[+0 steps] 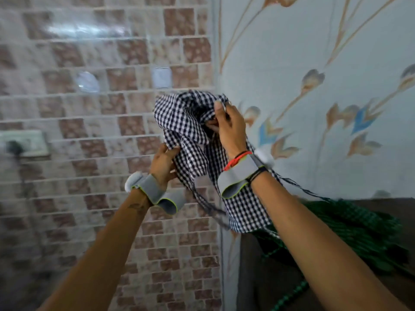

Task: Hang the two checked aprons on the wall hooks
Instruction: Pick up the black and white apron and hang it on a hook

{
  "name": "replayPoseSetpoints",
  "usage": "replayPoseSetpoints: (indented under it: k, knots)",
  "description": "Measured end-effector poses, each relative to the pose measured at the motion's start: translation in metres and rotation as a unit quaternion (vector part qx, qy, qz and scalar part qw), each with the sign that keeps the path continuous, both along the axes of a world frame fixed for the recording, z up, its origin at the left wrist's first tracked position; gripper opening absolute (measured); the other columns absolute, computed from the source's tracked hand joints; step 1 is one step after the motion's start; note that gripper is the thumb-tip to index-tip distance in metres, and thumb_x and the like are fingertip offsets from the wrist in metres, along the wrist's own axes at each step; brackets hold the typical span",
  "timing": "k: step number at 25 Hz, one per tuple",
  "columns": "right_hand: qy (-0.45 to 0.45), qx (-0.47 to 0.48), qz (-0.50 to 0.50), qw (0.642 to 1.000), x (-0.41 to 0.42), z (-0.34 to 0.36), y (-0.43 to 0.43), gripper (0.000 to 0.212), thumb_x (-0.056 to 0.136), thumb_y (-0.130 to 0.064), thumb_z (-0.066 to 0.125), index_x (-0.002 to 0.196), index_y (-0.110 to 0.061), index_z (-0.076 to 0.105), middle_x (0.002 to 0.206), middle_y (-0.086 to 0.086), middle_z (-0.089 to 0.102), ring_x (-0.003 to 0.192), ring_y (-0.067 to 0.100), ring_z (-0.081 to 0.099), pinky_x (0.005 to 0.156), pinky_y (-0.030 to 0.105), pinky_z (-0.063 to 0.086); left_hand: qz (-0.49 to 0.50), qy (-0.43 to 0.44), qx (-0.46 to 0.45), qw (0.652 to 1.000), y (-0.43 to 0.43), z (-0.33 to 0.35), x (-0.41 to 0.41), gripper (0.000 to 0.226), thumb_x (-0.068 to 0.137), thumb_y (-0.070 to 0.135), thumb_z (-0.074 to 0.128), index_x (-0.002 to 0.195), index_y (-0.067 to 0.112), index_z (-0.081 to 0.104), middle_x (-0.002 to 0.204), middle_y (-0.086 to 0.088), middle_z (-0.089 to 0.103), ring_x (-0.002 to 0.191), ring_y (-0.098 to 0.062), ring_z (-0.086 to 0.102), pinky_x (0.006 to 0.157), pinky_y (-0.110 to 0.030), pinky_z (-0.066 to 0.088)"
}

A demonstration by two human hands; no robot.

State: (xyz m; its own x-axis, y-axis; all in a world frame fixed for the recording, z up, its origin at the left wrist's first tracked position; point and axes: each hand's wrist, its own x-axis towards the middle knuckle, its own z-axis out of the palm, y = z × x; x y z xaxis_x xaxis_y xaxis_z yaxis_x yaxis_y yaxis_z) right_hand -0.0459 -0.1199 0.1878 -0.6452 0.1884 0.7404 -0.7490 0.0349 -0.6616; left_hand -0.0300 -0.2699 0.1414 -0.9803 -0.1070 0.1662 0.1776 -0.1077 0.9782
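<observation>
A black-and-white checked apron (179,117) is bunched up in front of the tiled wall, its ties trailing down to the right. My left hand (162,163) grips its lower fold from below. My right hand (229,126) pinches its upper edge near the wall corner. A green checked apron (350,230) lies on a dark surface at lower right. Two stick-on wall hooks show on the tiles: a clear round wall hook (87,82) and a white square wall hook (161,77), just above the held apron. Both look bare.
A wall socket (24,142) with a dark plug and hanging cable sits at the left on the tiles. The floral tiled wall (314,63) meets the brown tiled wall at a corner right behind the apron.
</observation>
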Motion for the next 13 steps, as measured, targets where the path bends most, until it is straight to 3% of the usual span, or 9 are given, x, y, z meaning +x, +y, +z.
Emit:
replayPoseSetpoints:
  k: [3,5,7,9,11,13]
  knots:
    - [-0.163,-0.026,0.144,0.976,-0.005,-0.034,-0.081,0.017,0.094,-0.027,0.047,0.092,-0.016,0.060,0.078,-0.006,0.056,0.072,0.012,0.063,0.074,0.029,0.058,0.072,-0.026,-0.034,0.997,-0.079,-0.008,0.018,0.042,0.096,0.023,0.043,0.137,0.012,0.042,0.127,-0.012,0.055,0.107,-0.034,0.056,0.087,-0.042,0.048]
    - [-0.254,0.022,0.187,0.949,-0.003,-0.062,-0.125,0.031,0.087,-0.044,0.054,0.098,-0.016,0.063,0.087,0.001,0.065,0.077,0.019,0.063,0.078,0.036,0.056,0.097,-0.043,-0.027,0.994,-0.120,-0.014,0.022,0.030,0.097,0.017,0.040,0.120,0.001,0.051,0.110,-0.018,0.060,0.096,-0.035,0.059,0.084,-0.039,0.053]
    - [-0.330,0.092,0.222,0.913,0.007,-0.086,-0.156,0.060,0.076,-0.058,0.057,0.106,-0.007,0.065,0.101,0.016,0.070,0.080,0.026,0.064,0.081,0.044,0.054,0.123,-0.063,-0.007,0.990,-0.144,-0.018,0.027,0.024,0.098,0.012,0.038,0.084,0.003,0.056,0.079,-0.013,0.055,0.068,-0.024,0.054,0.057,-0.022,0.056]
    - [-0.361,0.154,0.297,0.871,0.021,-0.109,-0.184,0.060,0.080,-0.052,0.058,0.113,-0.003,0.060,0.108,0.017,0.067,0.089,0.030,0.064,0.082,0.043,0.054,0.162,-0.095,-0.040,0.981,-0.168,-0.024,0.033,0.031,0.097,0.013,0.038,0.073,0.004,0.055,0.073,-0.019,0.054,0.059,-0.020,0.047,0.033,-0.014,0.042]
    - [-0.365,0.226,0.333,0.839,0.029,-0.122,-0.196,0.034,0.083,-0.038,0.062,0.103,-0.010,0.062,0.101,0.008,0.066,0.094,0.029,0.063,0.085,0.043,0.055,0.181,-0.110,-0.066,0.975,-0.182,-0.030,0.038,0.031,0.097,0.014,0.039,0.107,-0.008,0.060,0.110,-0.034,0.061,0.076,-0.034,0.059,0.036,-0.015,0.041]
    - [-0.375,0.276,0.337,0.818,0.030,-0.131,-0.208,0.030,0.085,-0.022,0.063,0.109,-0.005,0.058,0.092,0.006,0.063,0.086,0.025,0.062,0.073,0.035,0.058,0.202,-0.134,-0.065,0.968,-0.198,-0.039,0.038,0.042,0.097,0.014,0.038,0.133,-0.008,0.043,0.140,-0.028,0.048,0.119,-0.041,0.053,0.051,-0.019,0.046]
